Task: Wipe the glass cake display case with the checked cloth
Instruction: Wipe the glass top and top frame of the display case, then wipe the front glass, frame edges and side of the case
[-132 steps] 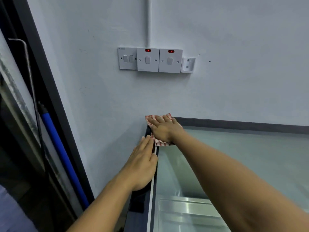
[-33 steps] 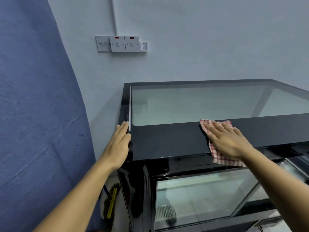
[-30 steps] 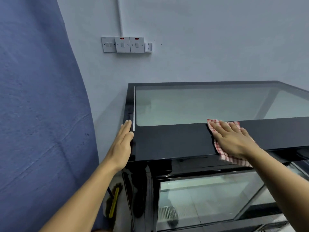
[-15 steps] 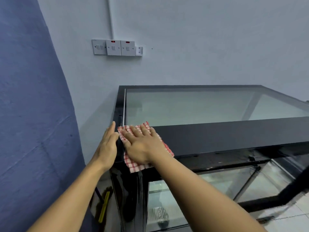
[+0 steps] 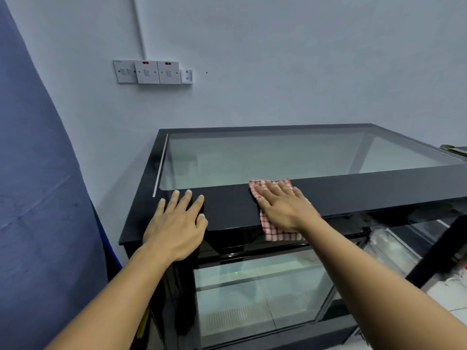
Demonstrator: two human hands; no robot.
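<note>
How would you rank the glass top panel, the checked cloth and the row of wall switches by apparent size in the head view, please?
1. Glass top panel, by far the largest.
2. Row of wall switches and checked cloth: similar, so unranked; the right hand hides much of the cloth.

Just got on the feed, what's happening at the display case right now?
A person is wiping the glass cake display case. The right hand lies flat on the red-and-white checked cloth, pressing it onto the black front band of the top, with the cloth's lower edge hanging over the front lip. The left hand rests open and empty on the same band near the left corner, apparently as a brace. The top glass pane shows no cloth on it at present.
</note>
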